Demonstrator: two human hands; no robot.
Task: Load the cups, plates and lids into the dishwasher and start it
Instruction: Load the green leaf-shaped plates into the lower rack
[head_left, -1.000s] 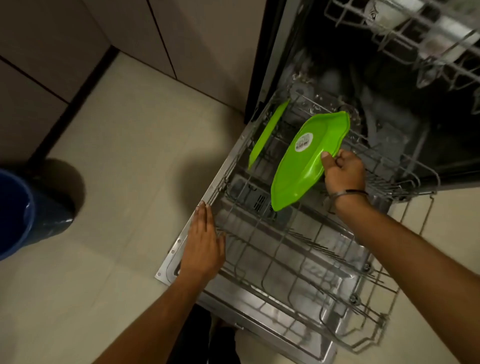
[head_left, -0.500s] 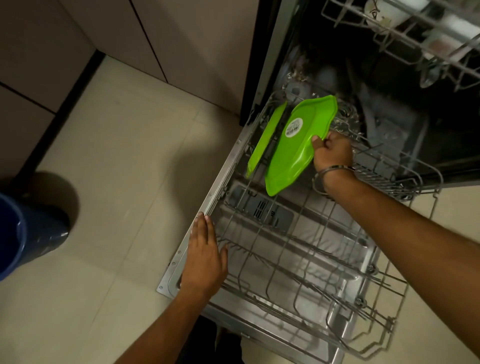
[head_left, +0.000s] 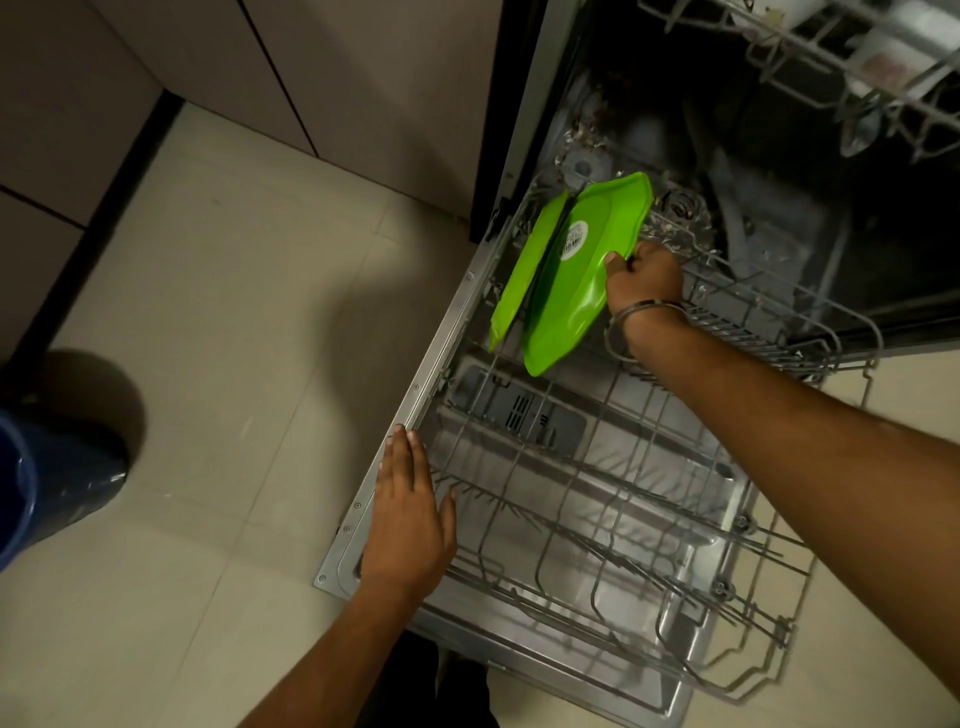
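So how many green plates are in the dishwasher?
2. One green plate stands at the lower rack's far-left end; the right hand holds the second plate beside it. More may be hidden.

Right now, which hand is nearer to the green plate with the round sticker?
Right. The right hand pinches the stickered green plate at its edge, beside the other green plate. The left hand rests flat on the dishwasher door's near edge, well away.

Both green plates (head_left: 574, 291) at the middle right of the frame look like smooth, glossy plastic, the nearer one bearing a round paper-like label (its print too blurred to read). The lower rack (head_left: 613, 499) is grey coated wire over a dull, brushed-metal door (head_left: 395, 415). The floor (head_left: 234, 322) is pale matt tile, and the blue bin (head_left: 47, 483) at lower left shines like plastic.
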